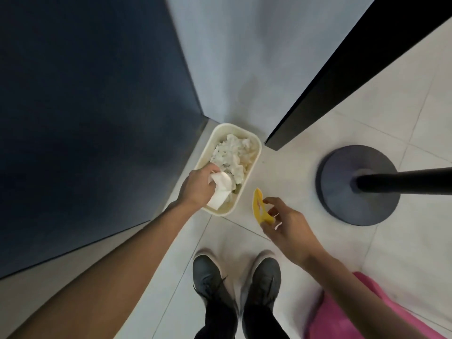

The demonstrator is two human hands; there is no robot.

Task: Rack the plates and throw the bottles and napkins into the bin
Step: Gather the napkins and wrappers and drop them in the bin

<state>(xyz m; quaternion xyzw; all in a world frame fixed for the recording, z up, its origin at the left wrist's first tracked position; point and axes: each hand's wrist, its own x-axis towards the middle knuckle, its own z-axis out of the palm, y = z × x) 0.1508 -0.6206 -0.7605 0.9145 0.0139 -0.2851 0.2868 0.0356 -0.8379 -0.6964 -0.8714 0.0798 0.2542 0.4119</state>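
So the bin (232,125) sat on the floor (367,253), tucked right into a corner, with a dark blue panel (85,118) on its left, a pale grey wall (232,57) behind it and the end of a black panel (342,81) just off its far right corner. It was already pretty full of crumpled white paper (234,152). The left hand (198,184) was over the near end of the bin, fingers curled round a folded white napkin (220,192) that hung down inside the rim. The right hand (286,223) was off to the right of the bin, above the tiles, pinching a small yellow plastic piece (259,206) between thumb and fingertips, the other fingers loosely spread. Honestly couldn't tell what that piece was. Further right stood a round dark stand base (342,192) with a black pole (403,179) coming out of it, near the bin but not touching. Down below were two dark grey shoes (210,277) side by side, and some pink fabric (342,314) at the lower right. No brand, label or writing I could read on anything.
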